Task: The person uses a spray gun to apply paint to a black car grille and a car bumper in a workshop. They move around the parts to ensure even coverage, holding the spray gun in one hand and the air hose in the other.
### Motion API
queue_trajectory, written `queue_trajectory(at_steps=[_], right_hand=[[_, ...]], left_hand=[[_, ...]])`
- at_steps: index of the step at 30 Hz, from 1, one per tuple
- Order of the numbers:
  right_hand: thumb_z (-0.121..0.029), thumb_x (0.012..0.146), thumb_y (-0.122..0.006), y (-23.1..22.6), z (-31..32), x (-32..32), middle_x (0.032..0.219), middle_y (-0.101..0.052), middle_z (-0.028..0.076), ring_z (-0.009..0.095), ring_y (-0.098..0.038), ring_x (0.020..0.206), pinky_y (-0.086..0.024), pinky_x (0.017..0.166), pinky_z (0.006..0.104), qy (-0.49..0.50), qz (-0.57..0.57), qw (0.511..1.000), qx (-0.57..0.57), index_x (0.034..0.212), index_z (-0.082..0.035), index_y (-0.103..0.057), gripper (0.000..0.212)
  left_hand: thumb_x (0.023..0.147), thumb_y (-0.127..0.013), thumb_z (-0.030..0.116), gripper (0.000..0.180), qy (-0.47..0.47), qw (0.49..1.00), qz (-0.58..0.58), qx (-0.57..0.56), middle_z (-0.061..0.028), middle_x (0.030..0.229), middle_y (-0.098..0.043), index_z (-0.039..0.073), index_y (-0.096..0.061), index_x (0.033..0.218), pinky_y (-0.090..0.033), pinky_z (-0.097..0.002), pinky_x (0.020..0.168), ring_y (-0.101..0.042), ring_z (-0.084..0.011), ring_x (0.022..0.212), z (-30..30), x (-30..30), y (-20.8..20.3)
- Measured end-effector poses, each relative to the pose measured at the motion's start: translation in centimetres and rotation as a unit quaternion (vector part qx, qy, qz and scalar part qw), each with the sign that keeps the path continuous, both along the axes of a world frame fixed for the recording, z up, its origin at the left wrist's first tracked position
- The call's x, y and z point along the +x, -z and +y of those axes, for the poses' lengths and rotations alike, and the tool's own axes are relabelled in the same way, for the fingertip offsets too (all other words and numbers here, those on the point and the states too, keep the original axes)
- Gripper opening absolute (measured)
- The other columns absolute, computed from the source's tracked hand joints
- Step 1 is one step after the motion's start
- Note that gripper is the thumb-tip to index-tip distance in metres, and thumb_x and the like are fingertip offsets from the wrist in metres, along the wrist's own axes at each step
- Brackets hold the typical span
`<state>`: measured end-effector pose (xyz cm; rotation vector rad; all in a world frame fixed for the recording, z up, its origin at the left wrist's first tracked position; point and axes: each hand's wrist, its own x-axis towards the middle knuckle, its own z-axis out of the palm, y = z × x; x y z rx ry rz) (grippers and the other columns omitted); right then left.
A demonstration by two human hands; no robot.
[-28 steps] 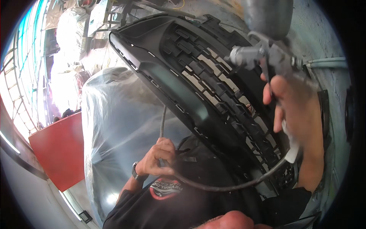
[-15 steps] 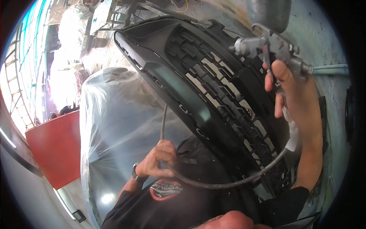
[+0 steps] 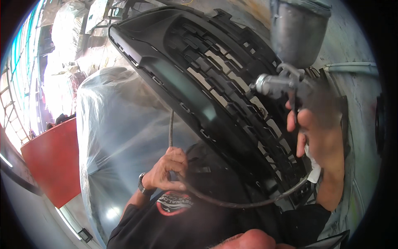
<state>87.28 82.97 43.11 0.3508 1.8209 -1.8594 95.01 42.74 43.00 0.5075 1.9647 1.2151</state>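
My right hand [image 3: 317, 128] is wrapped around the handle of a spray gun [image 3: 282, 85], with a finger at its trigger. A grey paint cup [image 3: 300, 33] sits on top of the gun, and its nozzle faces left. From below the grip, beside a white wrapping [image 3: 314, 172], a dark air hose [image 3: 244, 204] loops down and across my chest. My left hand [image 3: 170, 170], a watch on its wrist, is closed around this hose. Between and beyond my hands stands a black car bumper [image 3: 182, 89] with an openwork grille [image 3: 232, 91], slanting from upper left to lower right.
Clear plastic sheeting [image 3: 120, 124] covers a large form left of the bumper. Farther left is a red panel [image 3: 52, 162]. A stained wall [image 3: 358, 95] with a pale pipe [image 3: 352, 66] runs along the right. Bright light comes through a barred opening at far left.
My right hand and the spray gun have moved down, bringing more of the cup into view. The bumper and sheeting sit slightly farther left in the picture. My left hand keeps hold of the hose.
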Motion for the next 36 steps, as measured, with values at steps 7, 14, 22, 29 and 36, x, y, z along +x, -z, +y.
queue_trajectory(at_steps=[7, 14, 22, 29, 36], right_hand=[[-0.035, 0.102, -0.051, 0.1, 1.3, 0.7, 0.096, -0.063, 0.009, 0.008, -0.051, 0.052, -0.039, 0.041, 0.0211, 0.071, 0.020, 0.995, 0.074, 0.121, 0.004, -0.059, 0.045], [-0.046, 0.099, -0.056, 0.4, 2.3, 3.4, 0.092, -0.064, 0.011, 0.009, -0.051, 0.047, -0.038, 0.038, 0.0212, 0.053, 0.024, 0.998, 0.024, 0.121, 0.006, -0.059, 0.057], [-0.050, 0.091, -0.069, 0.2, 2.0, 4.1, 0.087, -0.063, 0.008, 0.007, -0.050, 0.049, -0.039, 0.039, 0.0205, 0.032, 0.044, 0.998, 0.022, 0.120, 0.005, -0.059, 0.063], [-0.046, 0.080, -0.082, -2.5, -0.3, 5.1, 0.068, -0.059, -0.003, 0.003, -0.047, 0.049, -0.037, 0.045, 0.0208, 0.035, 0.004, 0.998, -0.048, 0.105, 0.001, -0.067, 0.055], [-0.048, 0.080, -0.081, -4.1, -2.2, 4.2, 0.076, -0.063, -0.001, 0.004, -0.051, 0.052, -0.038, 0.045, 0.0202, 0.036, 0.017, 0.999, 0.013, 0.105, 0.001, -0.067, 0.057]], left_hand=[[0.073, -0.078, 0.049, 0.043, 0.023, 1.000, -0.009, -0.018, -0.0015, 0.079, -0.062, 0.009, -0.064, 0.066, -0.034, -0.0403, 0.091, -0.055, -0.0231, 0.088, 0.7, -0.2, -0.7], [0.077, -0.074, 0.060, 0.053, 0.022, 1.000, -0.004, -0.013, -0.0018, 0.076, -0.060, 0.010, -0.062, 0.065, -0.033, -0.0406, 0.088, -0.055, -0.0233, 0.085, 2.0, 0.2, -0.3], [0.077, -0.074, 0.062, 0.054, 0.024, 1.000, -0.004, -0.010, -0.0014, 0.077, -0.059, 0.010, -0.062, 0.066, -0.032, -0.0404, 0.087, -0.054, -0.0233, 0.086, 2.7, 1.3, 0.1], [0.077, -0.072, 0.068, 0.059, 0.018, 1.000, -0.015, 0.018, -0.0006, 0.077, -0.060, 0.011, -0.061, 0.065, -0.032, -0.0403, 0.087, -0.054, -0.0227, 0.087, 1.9, 1.4, 1.5], [0.077, -0.071, 0.068, 0.059, 0.041, 0.997, -0.013, 0.062, -0.0006, 0.076, -0.061, 0.011, -0.061, 0.064, -0.032, -0.0402, 0.087, -0.055, -0.0228, 0.086, 0.0, 0.2, 2.8]])
